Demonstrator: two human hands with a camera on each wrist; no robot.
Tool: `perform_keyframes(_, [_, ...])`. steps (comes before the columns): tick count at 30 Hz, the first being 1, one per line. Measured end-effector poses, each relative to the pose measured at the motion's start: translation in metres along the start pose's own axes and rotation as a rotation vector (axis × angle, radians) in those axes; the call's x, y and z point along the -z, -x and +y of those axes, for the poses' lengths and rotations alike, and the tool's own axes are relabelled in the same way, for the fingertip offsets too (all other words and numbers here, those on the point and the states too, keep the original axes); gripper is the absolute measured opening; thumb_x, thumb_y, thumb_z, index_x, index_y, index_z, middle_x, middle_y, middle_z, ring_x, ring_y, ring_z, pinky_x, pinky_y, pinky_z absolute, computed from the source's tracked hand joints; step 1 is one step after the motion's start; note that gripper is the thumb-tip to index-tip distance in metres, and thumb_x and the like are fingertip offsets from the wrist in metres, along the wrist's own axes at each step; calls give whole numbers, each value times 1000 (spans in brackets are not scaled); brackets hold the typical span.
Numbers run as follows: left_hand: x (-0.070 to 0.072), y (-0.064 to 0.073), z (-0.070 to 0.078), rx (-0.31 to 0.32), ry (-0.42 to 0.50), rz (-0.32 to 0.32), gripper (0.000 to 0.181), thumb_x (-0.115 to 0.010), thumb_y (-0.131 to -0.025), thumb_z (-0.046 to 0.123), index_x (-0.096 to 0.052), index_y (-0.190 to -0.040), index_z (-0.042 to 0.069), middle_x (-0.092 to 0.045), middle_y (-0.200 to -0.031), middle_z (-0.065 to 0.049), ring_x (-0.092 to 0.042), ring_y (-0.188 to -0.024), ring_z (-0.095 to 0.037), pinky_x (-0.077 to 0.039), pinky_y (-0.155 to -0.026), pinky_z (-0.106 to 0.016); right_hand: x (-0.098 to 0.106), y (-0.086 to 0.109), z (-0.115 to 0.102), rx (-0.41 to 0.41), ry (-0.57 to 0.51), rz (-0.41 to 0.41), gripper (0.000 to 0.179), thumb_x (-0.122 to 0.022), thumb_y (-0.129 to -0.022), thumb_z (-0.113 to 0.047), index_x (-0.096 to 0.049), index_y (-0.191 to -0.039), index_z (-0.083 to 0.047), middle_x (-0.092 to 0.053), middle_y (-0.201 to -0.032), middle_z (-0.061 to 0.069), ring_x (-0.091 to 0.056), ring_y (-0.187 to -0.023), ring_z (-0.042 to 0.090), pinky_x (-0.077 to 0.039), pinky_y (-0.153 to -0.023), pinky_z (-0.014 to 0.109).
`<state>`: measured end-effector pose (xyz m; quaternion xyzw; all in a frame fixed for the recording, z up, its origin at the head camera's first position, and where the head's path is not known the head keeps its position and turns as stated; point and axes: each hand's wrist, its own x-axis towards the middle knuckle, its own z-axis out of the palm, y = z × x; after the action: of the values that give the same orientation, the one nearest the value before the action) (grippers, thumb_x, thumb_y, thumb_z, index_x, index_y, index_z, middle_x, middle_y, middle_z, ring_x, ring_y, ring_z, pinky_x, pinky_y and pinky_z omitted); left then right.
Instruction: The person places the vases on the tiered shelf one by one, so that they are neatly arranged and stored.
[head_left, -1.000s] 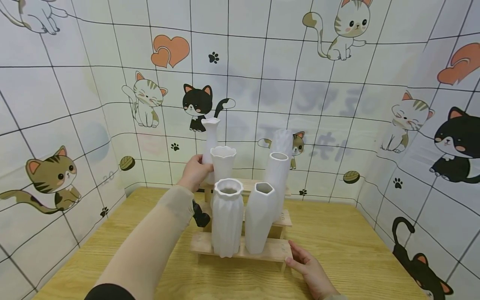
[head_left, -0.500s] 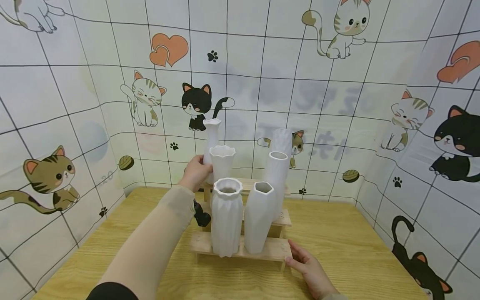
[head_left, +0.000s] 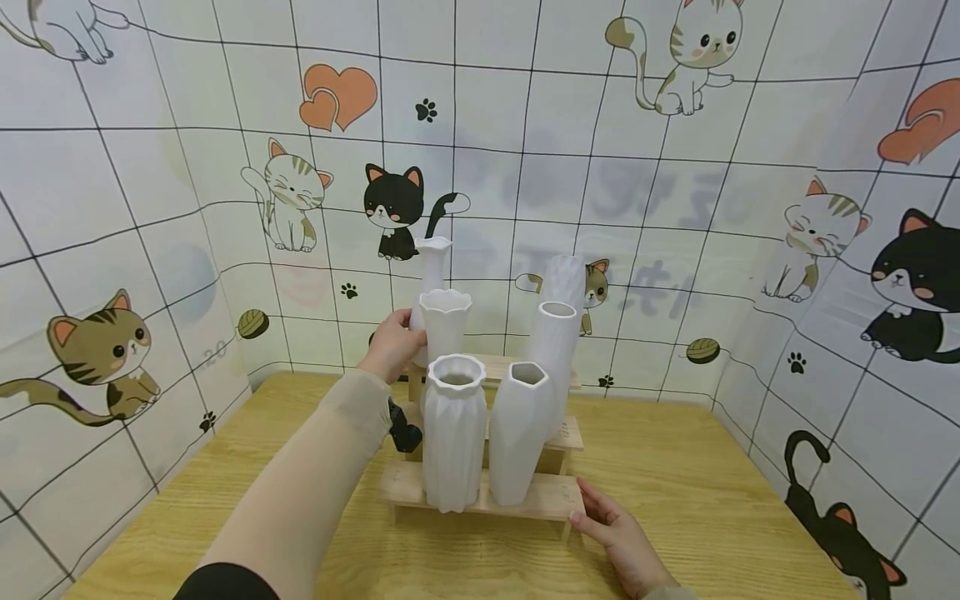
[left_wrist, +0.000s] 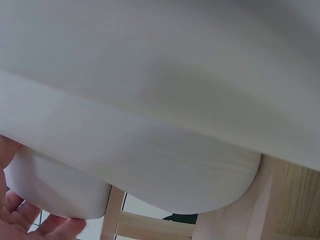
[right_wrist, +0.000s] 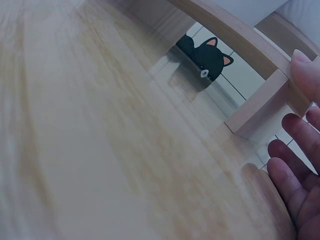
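Several white vases stand on a tiered wooden stand [head_left: 551, 498]. At the back left, my left hand [head_left: 393, 346] grips the slender flared vase [head_left: 432, 271], which leans slightly right; its lower part is partly hidden behind a scalloped vase [head_left: 446, 321]. In the left wrist view, the left fingers [left_wrist: 70, 229] curl round the vase's rounded base [left_wrist: 60, 187]. My right hand [head_left: 618, 537] holds the right end of the stand's lowest shelf between thumb and fingers. In the right wrist view, its thumb [right_wrist: 306, 75] touches the shelf edge near a leg.
A fluted vase [head_left: 454, 433] and a faceted vase [head_left: 517, 433] stand on the lowest shelf. Behind them are a round-mouthed vase [head_left: 557, 358] and a textured vase [head_left: 564, 279]. The wooden table [head_left: 675, 467] meets a cat-printed wall covering [head_left: 637, 192].
The slender vase's top has tipped to the right while my left hand keeps its grip. My right hand stays at the shelf end.
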<state>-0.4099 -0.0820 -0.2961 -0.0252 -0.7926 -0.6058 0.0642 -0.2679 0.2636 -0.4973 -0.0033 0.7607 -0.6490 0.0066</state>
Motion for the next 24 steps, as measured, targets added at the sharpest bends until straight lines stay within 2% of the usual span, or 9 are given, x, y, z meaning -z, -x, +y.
perform_keyframes(9, [1,0,-3,33,99,-57,64,-66,-92,21,-35,-148,14,-39,-148,-7,-51,-119,-37,-51,-86,-53,0,1,0,-8,-10,4,67,-69,-90,-22,-38,-147,-4,-49,-138,21,-45,-126,33,-31,-105,54])
perform_keyframes(15, [2,0,-6,28,122,-72,64,-63,-94,21,-33,-149,13,-36,-151,-7,-47,-123,-38,-47,-91,-54,0,1,0,-5,-14,10,67,-70,-89,-22,-39,-146,-4,-49,-138,21,-44,-127,33,-31,-106,54])
perform_keyframes(24, [4,0,-10,27,147,-84,63,-63,-95,22,-34,-149,11,-42,-146,-9,-47,-125,-34,-47,-94,-50,0,1,0,-6,-2,6,69,-70,-89,-24,-38,-146,-3,-47,-139,22,-43,-128,34,-30,-106,55])
